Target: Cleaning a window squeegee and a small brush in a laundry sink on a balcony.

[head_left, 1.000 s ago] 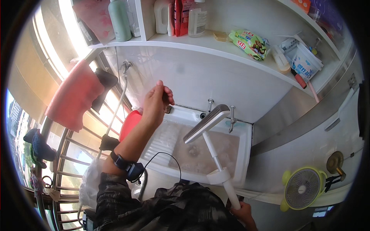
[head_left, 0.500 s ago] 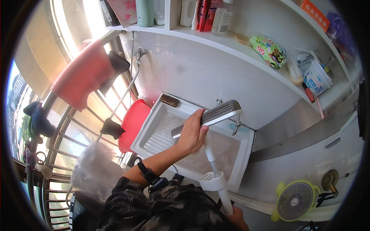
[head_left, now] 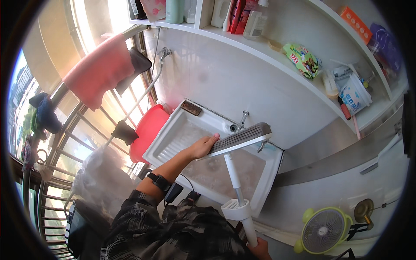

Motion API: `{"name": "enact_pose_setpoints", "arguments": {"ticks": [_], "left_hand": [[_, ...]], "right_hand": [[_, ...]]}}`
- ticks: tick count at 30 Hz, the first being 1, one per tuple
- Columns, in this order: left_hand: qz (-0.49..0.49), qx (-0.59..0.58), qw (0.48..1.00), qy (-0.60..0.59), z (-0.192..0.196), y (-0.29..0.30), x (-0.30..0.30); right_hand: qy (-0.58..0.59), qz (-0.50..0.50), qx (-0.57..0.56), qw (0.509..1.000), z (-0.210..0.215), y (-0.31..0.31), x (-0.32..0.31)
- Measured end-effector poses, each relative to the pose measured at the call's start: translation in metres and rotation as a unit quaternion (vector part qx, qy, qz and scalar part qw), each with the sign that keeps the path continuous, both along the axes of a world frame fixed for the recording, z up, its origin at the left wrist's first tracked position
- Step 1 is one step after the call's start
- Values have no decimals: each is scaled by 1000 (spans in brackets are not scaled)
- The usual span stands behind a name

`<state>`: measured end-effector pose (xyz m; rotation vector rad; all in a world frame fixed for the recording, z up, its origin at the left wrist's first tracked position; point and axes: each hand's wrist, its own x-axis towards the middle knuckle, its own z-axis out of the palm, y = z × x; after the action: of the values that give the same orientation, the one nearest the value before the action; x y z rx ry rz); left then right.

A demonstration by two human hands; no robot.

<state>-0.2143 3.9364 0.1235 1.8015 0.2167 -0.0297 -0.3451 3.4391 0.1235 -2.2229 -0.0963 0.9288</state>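
Observation:
A flat mop lies tilted over the white sink (head_left: 269,190), its grey ribbed pad (head_left: 242,137) turned upward. My left hand (head_left: 201,148) is closed round the left end of the mop head, thumb on top of the pad; its other fingers are largely hidden. Low in the view, my right hand (head_left: 260,250) grips the white mop handle (head_left: 248,232), partly cut off by the lower edge. Around the handle sits a white slotted collar (head_left: 236,210). Cloudy water (head_left: 212,173) covers the sink bottom beneath the mop head.
A brown brush-like block (head_left: 191,108) rests on the sink's back left corner. Beside the sink stands a red basin (head_left: 147,132). The tap (head_left: 261,146) is partly behind the mop head. Shelves (head_left: 264,50) hold bottles and packets above; a green fan (head_left: 323,230) stands at right.
My left hand has slid left and down, from the pad's middle to its left end. The pad's left end now sits lower right, and the view has shifted slightly.

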Motion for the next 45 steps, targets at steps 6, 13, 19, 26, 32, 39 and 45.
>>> {"name": "enact_pose_setpoints", "arguments": {"ticks": [6,13,19,26,32,39,45], "left_hand": [[7,201,944,-263,87,-76,27],[59,379,809,-446,70,-84,22],[38,126,977,-168,-17,-18,-3],[-49,160,964,-208,96,-75,34],[-27,215,898,-384,111,-89,38],[30,284,937,-201,-13,-31,8],[-50,10,997,62,-9,-5,48]], "right_hand": [[-86,36,-50,994,-59,-4,2],[-107,67,-70,990,-77,-24,-7],[-37,-13,31,999,-36,-17,-19],[-97,41,-46,993,-56,-11,-7],[-105,49,-53,992,-69,-17,-10],[-99,24,-41,994,-71,-29,-18],[-101,28,-47,993,-67,-25,-12]]}}
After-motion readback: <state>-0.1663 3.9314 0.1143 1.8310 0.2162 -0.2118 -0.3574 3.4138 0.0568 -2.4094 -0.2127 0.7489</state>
